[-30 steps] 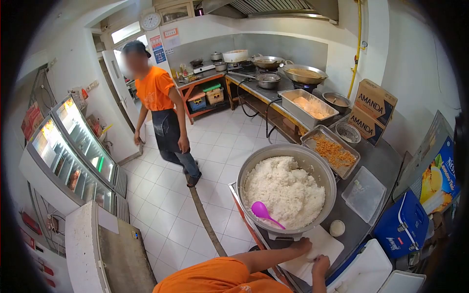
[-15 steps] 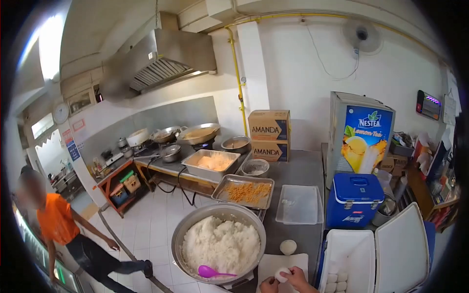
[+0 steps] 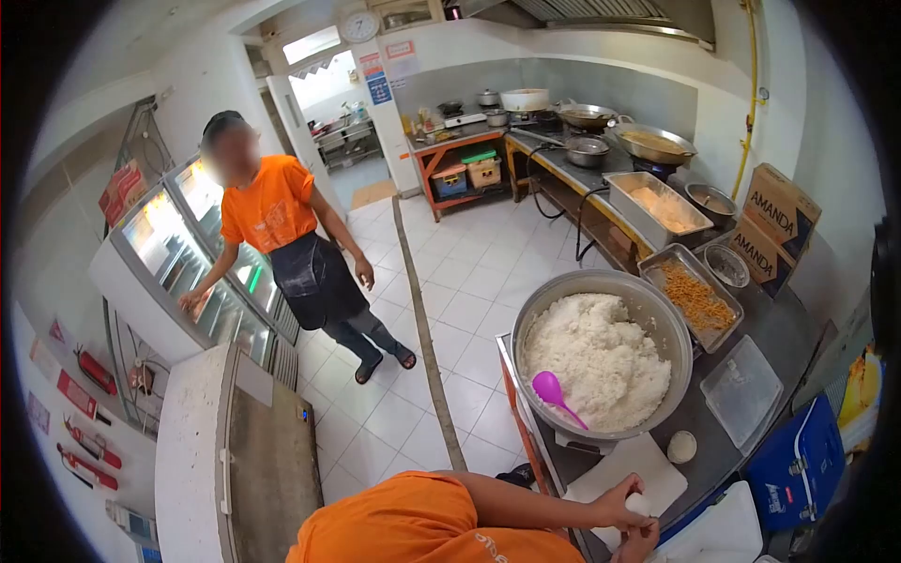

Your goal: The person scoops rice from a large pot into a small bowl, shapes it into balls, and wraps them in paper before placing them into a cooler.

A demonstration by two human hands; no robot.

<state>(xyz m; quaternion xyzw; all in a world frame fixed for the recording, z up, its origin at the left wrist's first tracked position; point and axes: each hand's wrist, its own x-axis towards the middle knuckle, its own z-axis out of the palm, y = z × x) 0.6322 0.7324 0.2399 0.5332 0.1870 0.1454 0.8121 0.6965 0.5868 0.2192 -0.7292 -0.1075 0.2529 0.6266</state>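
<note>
Close together over a white sheet (image 3: 649,472) on the counter are both my hands. My left hand (image 3: 615,507) has its fingers closed around a white rice ball (image 3: 638,504), which shows between the fingertips. Just below, my right hand (image 3: 639,541) is also closed against the ball, its fingers partly hidden. A small round cup (image 3: 682,447) with white contents stands beyond the sheet. The large metal pot (image 3: 682,380), heaped with cooked rice (image 3: 605,361), is beside it. A purple rice paddle (image 3: 554,392) lies on the rice.
A metal tray (image 3: 648,269) of orange-brown bits, a clear plastic lid (image 3: 741,389) and a blue cooler (image 3: 798,460) are on the counter side. Another person (image 3: 272,220) in orange stands by a glass-door fridge (image 3: 164,235). A white chest (image 3: 192,441) stands at left.
My view has swung left and tilted, bringing the other person and fridge into fuller view. Most of the open white cooler has left the frame. The ball remains in my hands.
</note>
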